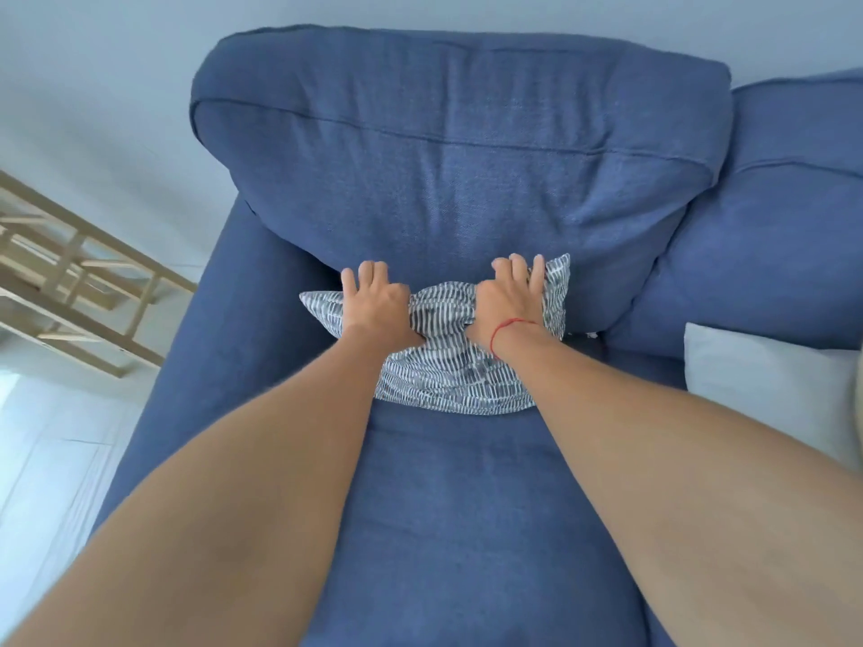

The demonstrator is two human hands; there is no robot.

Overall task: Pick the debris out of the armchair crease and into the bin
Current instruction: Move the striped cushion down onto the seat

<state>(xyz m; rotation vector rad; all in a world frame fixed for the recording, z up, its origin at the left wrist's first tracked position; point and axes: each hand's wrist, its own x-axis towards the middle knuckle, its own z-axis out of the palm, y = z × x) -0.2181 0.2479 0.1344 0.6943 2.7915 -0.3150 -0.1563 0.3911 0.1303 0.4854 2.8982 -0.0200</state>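
Note:
A blue armchair (457,497) fills the view, its back cushion (457,147) upright behind the seat. A small pillow (443,361) with a grey and white dash pattern lies at the back of the seat, over the crease. My left hand (373,303) grips the pillow's left part, thumb tucked into the fabric. My right hand (509,296) grips its right part and bunches the cloth between the two hands. A red string circles my right wrist. No debris and no bin show; the crease is hidden under the pillow.
A second blue seat (794,217) adjoins on the right, with a pale grey cushion (766,380) on it. A light wooden shelf frame (79,277) stands on the white floor to the left. A pale wall lies behind the armchair.

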